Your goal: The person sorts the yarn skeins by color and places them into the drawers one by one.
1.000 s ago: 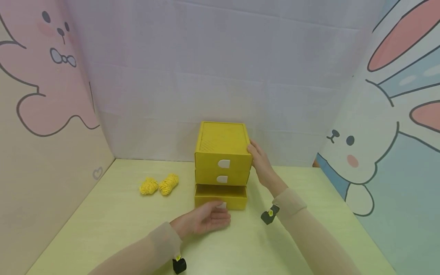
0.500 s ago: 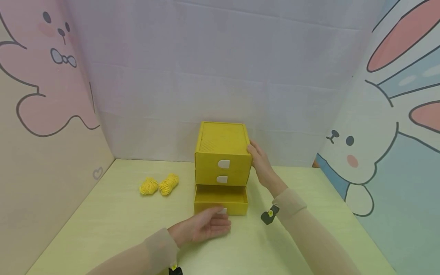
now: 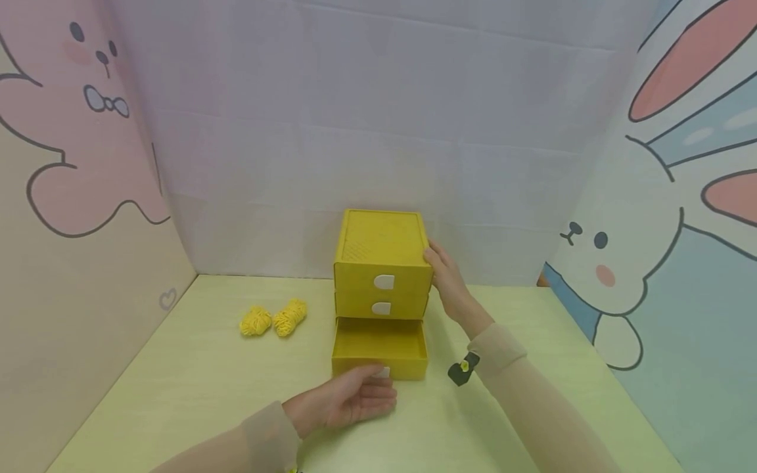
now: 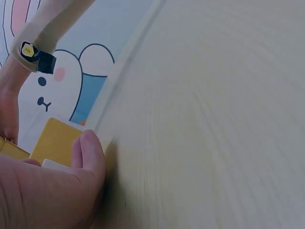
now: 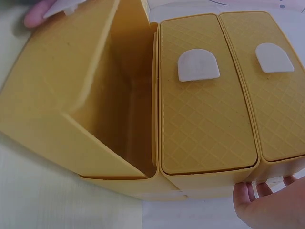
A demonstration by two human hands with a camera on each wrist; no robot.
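A yellow small drawer cabinet point(image 3: 384, 238) has its bottom drawer point(image 3: 409, 369) pulled well out; its interior looks bare in the head and right wrist views. My left hand point(image 3: 349, 399) pinches the white handle point(image 3: 384, 372) of that drawer, thumb on top, the other fingers loosely extended below. On the cabinet's right side, near the upper edge, my right hand point(image 3: 452, 284) presses with fairly straight fingers; fingertips point(image 5: 242, 193) touch the side wall in the right wrist view. Both upper drawers, each with a white tab handle point(image 5: 198, 65), are closed.
Two bundles of yellow cord point(image 3: 256, 320) lie on the pale table point(image 3: 195, 394) left of the cabinet. A light cloth wall point(image 3: 378, 118) stands close behind it, and printed side panels rise at left and right.
My left hand has moved toward me, and the bottom drawer has slid farther out with it. My right hand has stayed against the cabinet, which has hardly shifted.
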